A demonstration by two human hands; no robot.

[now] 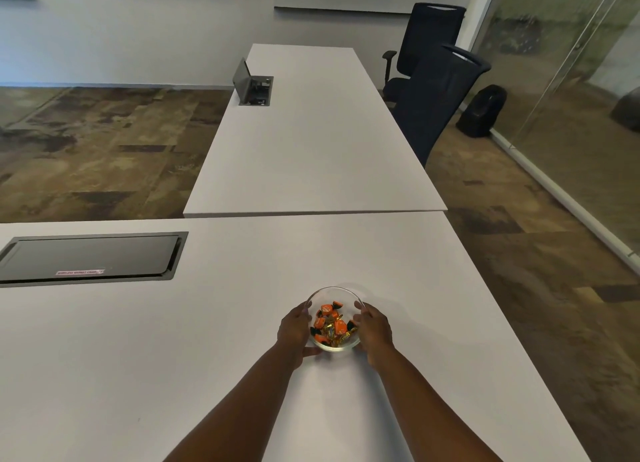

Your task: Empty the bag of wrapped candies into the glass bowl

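A clear glass bowl [334, 292] stands on the white table [173, 357] in front of me. Inside it lie several wrapped candies [330, 324], orange, black and gold. My left hand [294, 330] cups the bowl's left side and my right hand [375, 330] cups its right side, fingers curled around the glass. No bag is in view.
A closed dark cable hatch [90, 257] is set into the table at the left. A second white table [311, 132] extends ahead with an open cable box [254, 87]. Two black office chairs [436, 91] and a dark backpack [481, 111] stand at the right by a glass wall.
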